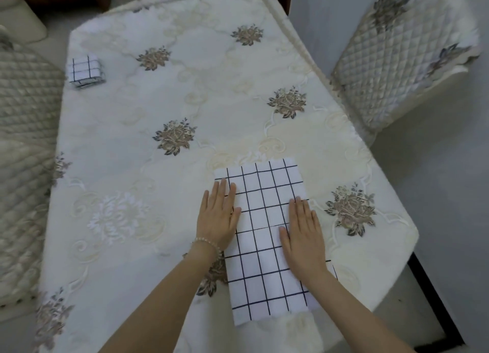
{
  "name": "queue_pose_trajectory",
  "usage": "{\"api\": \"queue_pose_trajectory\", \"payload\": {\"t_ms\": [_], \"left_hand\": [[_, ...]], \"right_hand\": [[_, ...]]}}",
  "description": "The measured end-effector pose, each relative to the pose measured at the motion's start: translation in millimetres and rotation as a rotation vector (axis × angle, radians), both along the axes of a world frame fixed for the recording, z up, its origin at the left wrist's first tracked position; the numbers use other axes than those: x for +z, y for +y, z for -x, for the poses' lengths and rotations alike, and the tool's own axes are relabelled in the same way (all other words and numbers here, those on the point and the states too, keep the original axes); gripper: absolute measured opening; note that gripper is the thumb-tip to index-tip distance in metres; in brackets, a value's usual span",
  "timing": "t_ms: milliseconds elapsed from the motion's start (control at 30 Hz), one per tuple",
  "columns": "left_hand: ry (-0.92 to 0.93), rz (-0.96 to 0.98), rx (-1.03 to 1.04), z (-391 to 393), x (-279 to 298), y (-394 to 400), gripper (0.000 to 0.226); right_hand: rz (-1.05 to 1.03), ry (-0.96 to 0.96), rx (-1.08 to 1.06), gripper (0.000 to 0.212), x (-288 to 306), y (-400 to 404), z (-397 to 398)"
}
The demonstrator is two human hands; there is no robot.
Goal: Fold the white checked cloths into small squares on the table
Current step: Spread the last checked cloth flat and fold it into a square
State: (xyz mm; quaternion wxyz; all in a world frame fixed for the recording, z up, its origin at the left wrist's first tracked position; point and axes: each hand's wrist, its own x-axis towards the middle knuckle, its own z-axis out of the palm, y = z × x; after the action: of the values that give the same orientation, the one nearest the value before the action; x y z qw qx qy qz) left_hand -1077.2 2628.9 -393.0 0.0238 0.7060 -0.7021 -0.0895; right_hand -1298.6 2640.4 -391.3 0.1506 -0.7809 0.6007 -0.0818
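Note:
A white cloth with a dark checked grid (264, 220) lies as a long folded strip on the table (158, 101), reaching from the near edge toward the middle. My left hand (218, 215) lies flat with straight fingers on the strip's left edge. My right hand (303, 236) presses flat on its right edge. At the far left corner of the table sits a small folded square of the same checked cloth (85, 71).
The table wears a cream cover embroidered with flowers. A quilted chair (402, 61) stands at the right, and another quilted seat (23, 140) at the left. Grey floor shows to the right, past the table's edge.

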Motion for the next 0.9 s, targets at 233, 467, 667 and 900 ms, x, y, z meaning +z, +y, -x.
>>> {"api": "queue_pose_trajectory", "payload": {"t_ms": [233,467,667,900], "left_hand": [[-0.021,-0.007,-0.009,9.2,-2.2,-34.3,0.066],[-0.016,0.097,0.052,-14.3,-19.2,-29.2,0.059],[-0.049,0.051,0.076,-23.7,-12.8,-25.6,0.061],[0.093,0.059,-0.053,65.8,5.8,57.4,0.058]], "right_hand": [[0.011,0.002,0.231,0.065,15.6,-80.3,-97.3],[0.031,0.067,0.189,0.062,-17.7,-106.6,-32.2],[-0.004,0.141,0.071,0.066,-11.6,-114.8,10.8],[0.002,-0.007,0.179,0.059,4.7,-3.6,-34.5]]}}
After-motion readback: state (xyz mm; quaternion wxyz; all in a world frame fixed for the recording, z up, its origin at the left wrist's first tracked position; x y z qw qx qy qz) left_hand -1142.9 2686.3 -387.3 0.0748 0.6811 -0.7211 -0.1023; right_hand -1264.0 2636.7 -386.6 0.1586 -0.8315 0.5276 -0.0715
